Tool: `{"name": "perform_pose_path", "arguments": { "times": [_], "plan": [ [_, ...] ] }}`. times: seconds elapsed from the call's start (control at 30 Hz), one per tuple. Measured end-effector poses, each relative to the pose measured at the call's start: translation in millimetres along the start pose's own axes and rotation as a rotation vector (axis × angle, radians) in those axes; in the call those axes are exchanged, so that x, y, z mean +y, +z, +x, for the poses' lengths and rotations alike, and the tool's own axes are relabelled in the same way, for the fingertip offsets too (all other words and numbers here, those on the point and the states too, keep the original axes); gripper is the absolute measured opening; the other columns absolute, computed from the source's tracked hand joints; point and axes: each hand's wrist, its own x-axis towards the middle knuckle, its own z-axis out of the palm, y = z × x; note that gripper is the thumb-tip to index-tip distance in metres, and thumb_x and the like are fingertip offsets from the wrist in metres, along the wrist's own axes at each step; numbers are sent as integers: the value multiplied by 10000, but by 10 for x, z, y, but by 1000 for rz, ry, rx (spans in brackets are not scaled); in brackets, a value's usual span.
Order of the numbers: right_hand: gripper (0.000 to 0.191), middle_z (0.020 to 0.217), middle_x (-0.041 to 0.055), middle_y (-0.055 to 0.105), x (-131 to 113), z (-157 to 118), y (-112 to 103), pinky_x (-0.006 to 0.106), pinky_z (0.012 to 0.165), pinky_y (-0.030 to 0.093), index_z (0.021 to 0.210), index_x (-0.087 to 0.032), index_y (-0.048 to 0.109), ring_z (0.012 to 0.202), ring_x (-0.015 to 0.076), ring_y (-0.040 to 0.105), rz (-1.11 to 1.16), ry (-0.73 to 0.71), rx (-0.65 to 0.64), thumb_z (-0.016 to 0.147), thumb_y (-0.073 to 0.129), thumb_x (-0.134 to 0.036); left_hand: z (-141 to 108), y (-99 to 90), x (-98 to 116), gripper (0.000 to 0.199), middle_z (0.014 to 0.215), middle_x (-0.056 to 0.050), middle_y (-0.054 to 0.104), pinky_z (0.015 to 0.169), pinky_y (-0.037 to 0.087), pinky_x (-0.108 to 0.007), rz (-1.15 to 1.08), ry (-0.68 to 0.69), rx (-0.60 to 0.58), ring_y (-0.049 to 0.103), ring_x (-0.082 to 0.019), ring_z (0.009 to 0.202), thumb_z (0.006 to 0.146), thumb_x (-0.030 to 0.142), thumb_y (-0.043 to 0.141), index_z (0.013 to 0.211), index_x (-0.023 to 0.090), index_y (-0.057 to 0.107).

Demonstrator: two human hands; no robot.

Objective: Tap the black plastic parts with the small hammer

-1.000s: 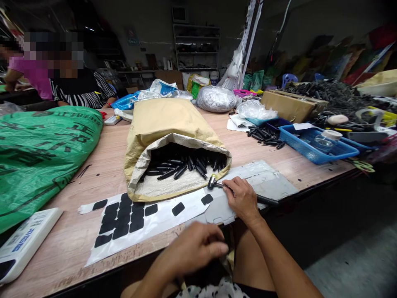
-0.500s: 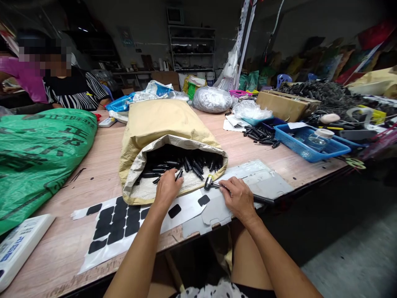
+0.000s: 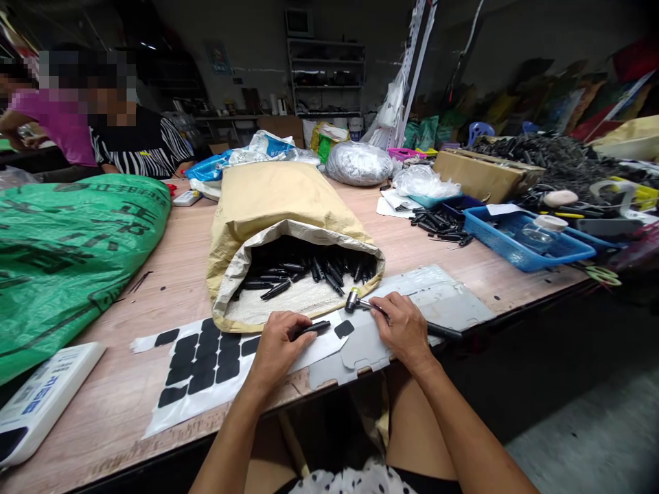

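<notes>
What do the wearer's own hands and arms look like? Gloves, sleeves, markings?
Left hand and right hand: both bare, no gloves. Forearms bare too: no sleeves, watch, cables or markings showing. No rings that I can make out. White clothing with dark dots shows at the bottom edge.

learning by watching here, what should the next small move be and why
Probably carry the black part rightward onto the grey board, near the hammer. The left grip holds the part above the white sheet, with one end pointing toward the board, while the right grip holds the hammer with its head close by.
</notes>
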Motion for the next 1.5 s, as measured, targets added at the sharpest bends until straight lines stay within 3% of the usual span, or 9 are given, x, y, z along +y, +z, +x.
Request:
{"name": "perform_pose_path", "arguments": {
  "times": [0.17,0.3,0.43,0.53,0.77,0.93,1.13,1.3,1.5],
  "plan": [
    [198,929,40,649,12,6,6,324,818,411,1094,-250,726,898,212,551,-10,-19,6,944,597,-251,-12,14,-17,220,897,-32,699,888,425,-413,93,82,-25,546,-265,969,807,350,769,1005,254,756],
    [213,912,48,650,-33,6,-47,330,814,435,1100,-241,726,898,216,567,-8,-41,14,962,564,-232,-12,7,11,165,868,-33,691,872,414,-407,106,80,-52,535,-266,965,814,327,760,956,244,759],
    [280,963,57,661,-258,-27,-176,330,858,471,1217,-229,679,945,211,595,173,-44,64,1011,491,-248,-18,-2,17,141,863,-30,687,875,405,-404,99,70,-64,531,-267,969,810,296,753,942,247,756],
    [320,994,51,664,-506,-73,-265,306,858,496,1296,-250,640,943,187,620,378,-94,18,1019,481,-240,-12,5,8,133,865,-23,693,886,399,-401,90,55,-55,533,-266,977,795,286,761,924,253,758],
    [425,891,35,624,-854,-215,-252,284,782,499,1359,-302,611,862,172,595,400,-205,-29,1003,447,-137,-6,9,25,100,822,-20,666,840,394,-373,80,32,-51,524,-253,938,774,294,794,845,237,753],
    [430,843,31,592,-841,-253,-166,265,732,481,1300,-274,654,813,169,566,294,-221,-88,970,453,-85,-5,14,29,38,799,-14,649,843,388,-373,76,38,-48,515,-240,916,794,267,772,798,241,745],
    [420,865,32,606,-747,-243,-184,277,790,482,1352,-282,619,845,170,573,352,-178,-12,999,451,-126,-2,20,22,120,835,-21,680,885,395,-397,64,18,-52,524,-259,973,776,273,778,895,261,772],
    [387,860,32,624,-675,-282,-144,273,773,495,1305,-294,651,843,174,598,307,-149,-84,1004,446,-164,-3,15,27,128,831,-22,684,882,405,-403,84,19,-43,540,-260,952,775,264,756,902,260,768],
    [319,962,53,676,-461,-136,-176,321,835,493,1268,-269,669,913,200,614,275,-60,37,1011,479,-255,-20,-23,7,148,911,-28,692,900,416,-409,41,17,-65,546,-267,991,807,325,743,942,265,740]
  ]
}}
